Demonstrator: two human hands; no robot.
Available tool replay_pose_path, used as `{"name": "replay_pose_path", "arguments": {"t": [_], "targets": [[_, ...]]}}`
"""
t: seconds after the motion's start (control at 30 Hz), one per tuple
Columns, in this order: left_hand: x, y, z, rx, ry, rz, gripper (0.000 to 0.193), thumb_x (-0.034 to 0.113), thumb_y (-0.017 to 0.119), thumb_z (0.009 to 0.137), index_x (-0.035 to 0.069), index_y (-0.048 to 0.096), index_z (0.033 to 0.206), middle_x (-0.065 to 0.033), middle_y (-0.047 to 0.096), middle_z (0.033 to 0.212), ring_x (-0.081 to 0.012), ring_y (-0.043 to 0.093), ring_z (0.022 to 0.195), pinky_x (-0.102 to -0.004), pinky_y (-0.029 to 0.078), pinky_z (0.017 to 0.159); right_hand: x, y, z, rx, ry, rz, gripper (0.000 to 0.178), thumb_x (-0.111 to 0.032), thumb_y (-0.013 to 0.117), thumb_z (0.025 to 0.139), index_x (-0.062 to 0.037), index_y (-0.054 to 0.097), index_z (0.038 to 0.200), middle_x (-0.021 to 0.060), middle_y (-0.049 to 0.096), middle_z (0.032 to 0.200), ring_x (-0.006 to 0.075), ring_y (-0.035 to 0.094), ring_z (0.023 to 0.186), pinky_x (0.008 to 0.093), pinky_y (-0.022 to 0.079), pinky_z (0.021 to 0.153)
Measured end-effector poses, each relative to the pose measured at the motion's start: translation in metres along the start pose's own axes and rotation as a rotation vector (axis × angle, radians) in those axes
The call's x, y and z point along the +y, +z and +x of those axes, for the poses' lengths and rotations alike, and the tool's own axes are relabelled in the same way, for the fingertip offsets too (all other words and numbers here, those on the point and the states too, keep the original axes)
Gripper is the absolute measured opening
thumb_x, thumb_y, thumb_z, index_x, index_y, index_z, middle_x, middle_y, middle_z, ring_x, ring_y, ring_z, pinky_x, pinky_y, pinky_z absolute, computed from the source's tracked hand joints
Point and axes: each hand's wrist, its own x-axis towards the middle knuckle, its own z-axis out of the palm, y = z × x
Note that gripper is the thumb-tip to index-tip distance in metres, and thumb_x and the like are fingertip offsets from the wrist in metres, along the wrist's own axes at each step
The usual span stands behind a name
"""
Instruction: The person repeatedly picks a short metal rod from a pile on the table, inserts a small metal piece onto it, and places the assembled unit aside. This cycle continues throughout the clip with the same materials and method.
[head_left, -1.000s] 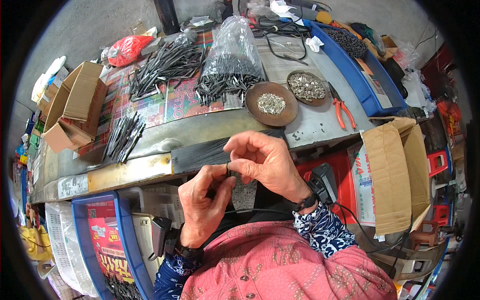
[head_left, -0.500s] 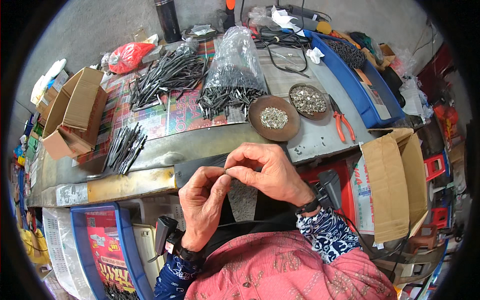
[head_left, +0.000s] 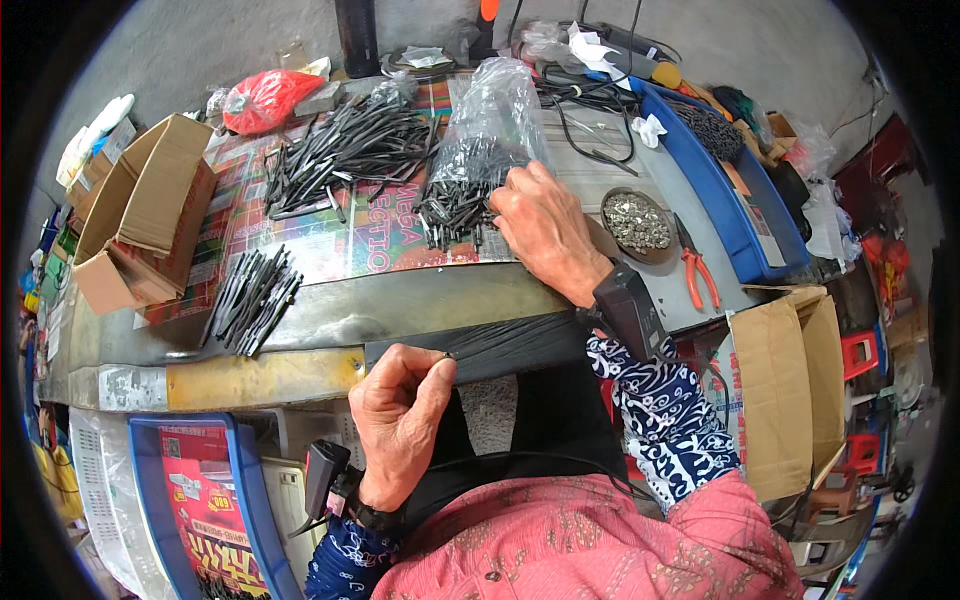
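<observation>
Worktable, printed sheet, black pieces, pliers

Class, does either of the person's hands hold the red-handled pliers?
No, the pliers lie on the table beside a round dish, away from the left hand and the right hand.

The right hand is at short black strips.

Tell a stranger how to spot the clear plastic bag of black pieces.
On the grey workbench, look just beyond the bare right hand. There lies the crinkled clear plastic bag, short black pieces at its near end. Its see-through film sets it apart from the uncovered heap of longer black sticks on its left.
</observation>
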Motion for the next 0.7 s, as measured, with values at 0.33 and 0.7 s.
{"name": "replay_pose_path", "arguments": {"t": [0.33, 0.7], "targets": [[0.001, 0.0, 0.001, 0.0, -0.002, 0.026, 0.006, 0.002, 0.066, 0.089, 0.0, 0.062, 0.085, 0.0063, 0.053, 0.066, 0.0008, 0.044, 0.059, -0.0167, 0.035, 0.052, 0.011, 0.011, -0.002, -0.083, 0.057, 0.052, 0.004, -0.007, 0.061, 0.073, -0.0038, 0.06, 0.07, 0.0106, 0.058, 0.079, 0.03, 0.056, 0.086, 0.0435, 0.044, 0.073], [0.002, 0.002, 0.001, 0.003, -0.02, -0.062, 0.01, 0.008, 0.066, 0.091, 0.001, 0.062, 0.086, 0.0052, 0.053, 0.068, -0.0012, 0.045, 0.06, -0.017, 0.036, 0.054, -0.022, -0.033, -0.017, 0.025, 0.04, 0.398, 0.009, -0.008, 0.063, 0.078, -0.0025, 0.057, 0.081, 0.0115, 0.06, 0.077, 0.0307, 0.058, 0.074, 0.0414, 0.045, 0.069]]}}
